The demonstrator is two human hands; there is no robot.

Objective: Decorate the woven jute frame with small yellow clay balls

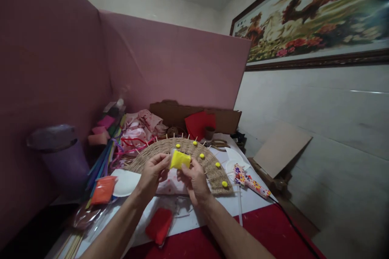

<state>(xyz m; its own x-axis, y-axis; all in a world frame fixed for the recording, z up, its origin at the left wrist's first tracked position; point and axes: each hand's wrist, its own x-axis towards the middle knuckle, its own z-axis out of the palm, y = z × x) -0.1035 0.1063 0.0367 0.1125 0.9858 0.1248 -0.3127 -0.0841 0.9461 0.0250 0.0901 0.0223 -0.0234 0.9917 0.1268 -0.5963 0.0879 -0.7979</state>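
Observation:
A small yellow packet of modelling clay (180, 160) is held up between my two hands. My left hand (156, 170) pinches its left edge, where a bit of clear wrapper shows. On its right edge, the thumb and fingers of my right hand (194, 178) are closed. Behind and below the packet stands a half-round woven straw fan shape (217, 176) with sticks poking out along its curved rim. Several yellow clay balls, one of them a flattened ball (224, 184), sit on its right and upper parts. Pink dotted cloth (172, 184) shows under my hands.
Red clay (159, 226) and orange clay (103, 190) lie in clear wrappers nearer me. A flower-patterned glue gun (251, 182) with a black cord rests at right. Scissors (219, 143), a red sheet (199, 124) and bundled pink cloth (142, 123) are behind. A purple bin (62, 166) stands left.

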